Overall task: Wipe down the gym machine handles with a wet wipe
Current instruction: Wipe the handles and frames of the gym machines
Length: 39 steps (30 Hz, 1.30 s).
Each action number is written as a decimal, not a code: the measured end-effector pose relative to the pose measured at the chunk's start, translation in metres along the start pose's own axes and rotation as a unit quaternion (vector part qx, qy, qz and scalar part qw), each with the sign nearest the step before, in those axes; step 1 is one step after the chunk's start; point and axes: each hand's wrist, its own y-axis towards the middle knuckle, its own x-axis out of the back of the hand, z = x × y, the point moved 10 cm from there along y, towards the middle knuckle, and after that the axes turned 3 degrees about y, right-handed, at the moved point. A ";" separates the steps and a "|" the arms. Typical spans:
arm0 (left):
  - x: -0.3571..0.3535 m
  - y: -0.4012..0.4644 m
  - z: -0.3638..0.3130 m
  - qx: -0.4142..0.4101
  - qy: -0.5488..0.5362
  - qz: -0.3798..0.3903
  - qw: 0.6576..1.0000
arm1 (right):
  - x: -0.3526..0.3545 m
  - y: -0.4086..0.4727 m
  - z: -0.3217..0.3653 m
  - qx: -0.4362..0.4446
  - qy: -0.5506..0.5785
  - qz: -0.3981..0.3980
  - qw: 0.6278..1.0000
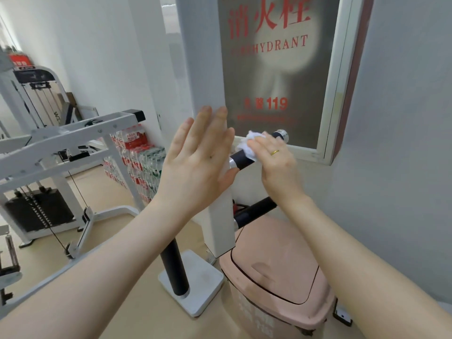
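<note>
Two hands were raised: the white wipe [250, 145] was gripped around the black handle [242, 160] by the right hand [275, 157]; the left hand [200, 157] was spread flat, fingers [208, 121] straight, against the white post [208, 69].

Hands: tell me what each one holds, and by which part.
The right hand grips the crumpled wet wipe, wrapped around the upper black handle near its middle. The left hand holds nothing; it lies flat against the white post.

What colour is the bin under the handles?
Pale pink bin, with a swing lid, best seen in the head view, below the right hand wiping.
</note>
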 end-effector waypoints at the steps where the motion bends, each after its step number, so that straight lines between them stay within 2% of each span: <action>1: -0.001 -0.002 0.001 -0.005 0.000 0.008 1.000 | 0.003 0.006 -0.010 -0.032 -0.013 -0.001 0.999; 3: -0.004 -0.005 0.003 -0.017 0.005 0.017 1.000 | 0.003 0.011 -0.013 -0.070 -0.002 -0.011 0.997; 4: -0.005 -0.007 0.005 -0.025 0.013 0.017 0.999 | 0.001 0.010 -0.002 -0.058 0.017 -0.010 0.998; 7: -0.011 -0.010 0.009 -0.045 0.040 0.015 0.998 | -0.016 -0.006 0.045 0.067 0.074 0.015 0.995; 8: -0.013 -0.011 0.010 -0.052 0.048 0.018 0.997 | -0.018 -0.007 0.046 0.083 0.069 0.020 0.994; 10: -0.018 -0.012 0.011 -0.067 0.057 0.028 0.996 | -0.020 -0.001 0.023 0.049 0.013 0.015 0.999; 12: -0.022 -0.012 0.011 -0.078 0.048 0.035 0.995 | -0.016 0.003 -0.003 -0.028 -0.029 -0.002 0.999; 14: -0.025 -0.011 0.011 -0.079 0.035 0.035 0.996 | -0.016 0.001 -0.004 -0.075 -0.007 -0.019 0.997; 15: -0.025 -0.011 0.012 -0.076 0.031 0.030 0.996 | -0.018 -0.002 0.007 -0.065 0.022 -0.023 0.997; 18: -0.022 -0.014 0.015 -0.053 0.022 0.001 0.998 | -0.021 -0.014 0.053 0.075 0.093 -0.008 0.993; 20: -0.021 -0.016 0.016 -0.053 0.012 -0.005 0.998 | -0.021 -0.018 0.049 0.097 0.093 -0.003 0.991; 22: -0.022 -0.015 0.016 -0.065 0.002 -0.002 0.998 | -0.017 -0.013 0.020 0.027 0.060 -0.020 0.998; 23: -0.023 -0.015 0.016 -0.071 -0.004 0.003 0.997 | -0.015 -0.010 0.000 -0.039 0.044 -0.029 0.998; 25: -0.025 -0.013 0.015 -0.076 -0.018 0.007 0.997 | -0.011 -0.007 -0.037 -0.184 0.047 -0.025 0.981; 26: -0.024 -0.013 0.014 -0.075 -0.030 0.007 0.997 | -0.010 -0.007 -0.047 -0.230 0.059 -0.022 0.971; 28: -0.024 -0.013 0.014 -0.071 -0.058 0.010 0.996 | -0.010 -0.007 -0.043 -0.239 0.064 -0.019 0.969; 31: -0.024 -0.015 0.016 -0.074 -0.085 0.015 0.994 | -0.012 -0.008 -0.011 -0.132 0.055 -0.011 0.990; 33: -0.025 -0.015 0.017 -0.079 -0.089 0.020 0.993 | -0.012 -0.006 -0.017 -0.144 0.051 -0.005 0.988; 35: -0.025 -0.015 0.015 -0.088 -0.091 0.025 0.992 | -0.005 -0.007 -0.045 -0.242 0.082 -0.043 0.966; 36: -0.026 -0.014 0.014 -0.091 -0.092 0.026 0.991 | -0.004 -0.013 -0.058 -0.303 0.120 -0.066 0.943; 37: -0.026 -0.014 0.013 -0.092 -0.095 0.027 0.991 | -0.007 -0.021 -0.066 -0.371 0.179 -0.079 0.908; 38: -0.025 -0.015 0.012 -0.090 -0.100 0.029 0.991 | -0.017 -0.032 -0.070 -0.438 0.259 -0.078 0.858; 39: -0.025 -0.015 0.011 -0.086 -0.105 0.029 0.990 | -0.031 -0.042 -0.066 -0.487 0.362 -0.076 0.791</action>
